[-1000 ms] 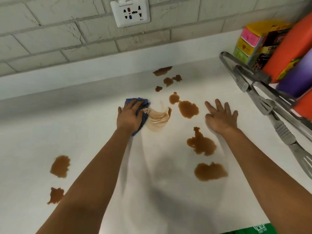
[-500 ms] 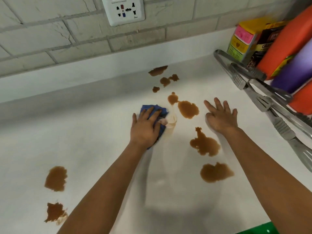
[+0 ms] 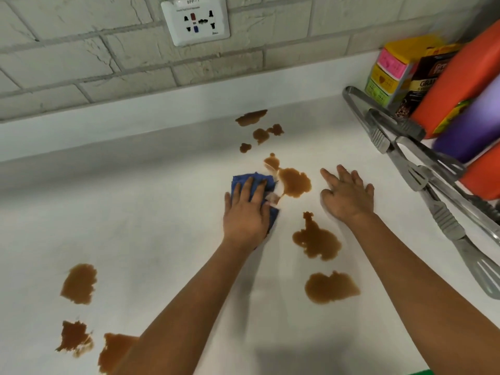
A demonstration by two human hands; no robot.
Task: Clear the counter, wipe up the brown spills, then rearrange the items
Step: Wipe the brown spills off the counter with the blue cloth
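Observation:
My left hand presses flat on a blue cloth in the middle of the white counter. The cloth's right edge touches a brown spill. Two larger brown spills lie lower right, one under my right wrist and another below it. Small brown spots sit near the back wall. More brown patches lie at the lower left. My right hand rests flat with spread fingers on the counter, right of the cloth, holding nothing.
Metal tongs and a spatula lie along the right side. Behind them lean orange and purple boards and stacked colourful boxes. A wall socket is on the brick wall.
My left hand has slid the blue cloth to the right, wiping away the smeared pale streak, and now reaches the round brown spill. My right hand stayed put.

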